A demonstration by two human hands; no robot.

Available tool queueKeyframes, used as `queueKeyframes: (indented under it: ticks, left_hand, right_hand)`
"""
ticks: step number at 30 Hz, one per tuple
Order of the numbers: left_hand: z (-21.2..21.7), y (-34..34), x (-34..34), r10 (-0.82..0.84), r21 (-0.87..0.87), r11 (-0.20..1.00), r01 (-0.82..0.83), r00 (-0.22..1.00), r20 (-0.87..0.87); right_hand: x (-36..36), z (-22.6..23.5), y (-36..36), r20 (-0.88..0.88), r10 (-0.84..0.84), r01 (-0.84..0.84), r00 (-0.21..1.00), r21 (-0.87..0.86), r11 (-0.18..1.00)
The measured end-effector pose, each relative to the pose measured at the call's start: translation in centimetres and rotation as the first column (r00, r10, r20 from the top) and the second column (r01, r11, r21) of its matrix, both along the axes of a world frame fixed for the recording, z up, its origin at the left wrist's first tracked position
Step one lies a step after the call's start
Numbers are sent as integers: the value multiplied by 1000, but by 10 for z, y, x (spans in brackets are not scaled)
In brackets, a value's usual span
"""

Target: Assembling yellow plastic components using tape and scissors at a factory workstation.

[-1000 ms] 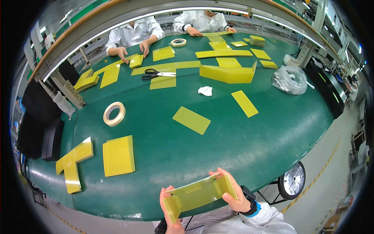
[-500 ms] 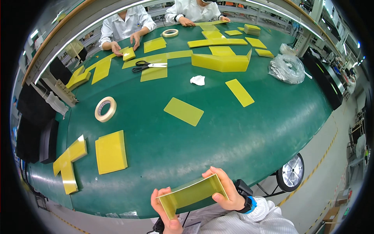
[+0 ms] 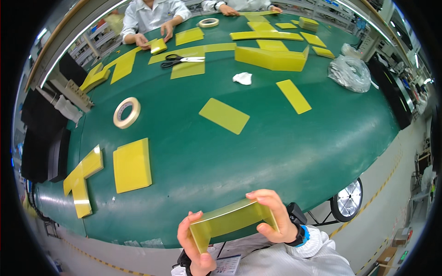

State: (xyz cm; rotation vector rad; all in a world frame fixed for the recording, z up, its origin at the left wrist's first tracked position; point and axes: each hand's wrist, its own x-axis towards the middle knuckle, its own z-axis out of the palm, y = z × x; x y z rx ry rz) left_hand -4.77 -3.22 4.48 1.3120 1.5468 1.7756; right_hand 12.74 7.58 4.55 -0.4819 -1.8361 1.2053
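Left hand [image 3: 193, 255] gripping, fingers pointing upward, thumb sitting low. Right hand [image 3: 282, 225] gripping, fingers curling leftward above, thumb pointing leftward below. Palms facing each other, hands standing apart. Right forearm [image 3: 317, 246] slanting in from lower right.

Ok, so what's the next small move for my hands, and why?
Perhaps lower the folded yellow piece onto the green table: your left hand and right hand hold it raised by its bent ends, near the table's edge.

A panel [image 3: 235, 221] sat between left hand [image 3: 188, 243] and right hand [image 3: 284, 225] by the table [image 3: 221, 168] — beyond lay a loose sheet [image 3: 224, 116] — scissors [image 3: 184, 59] behind it, tape roll [image 3: 136, 110] left, plastic bag [image 3: 350, 74] right.
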Motion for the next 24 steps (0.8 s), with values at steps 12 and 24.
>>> queueKeyframes:
  ticks: [12,24]
  left_hand:
    - [2,-2,-3,-79,33,996,78,996,41]
    - [4,-5,2,-38,-118,991,56,988,149]
  right_hand:
    - [-3,-5,-2,43,-138,130,990,148,980]
    - [1,-9,-7,2,-146,145,989,66,987]
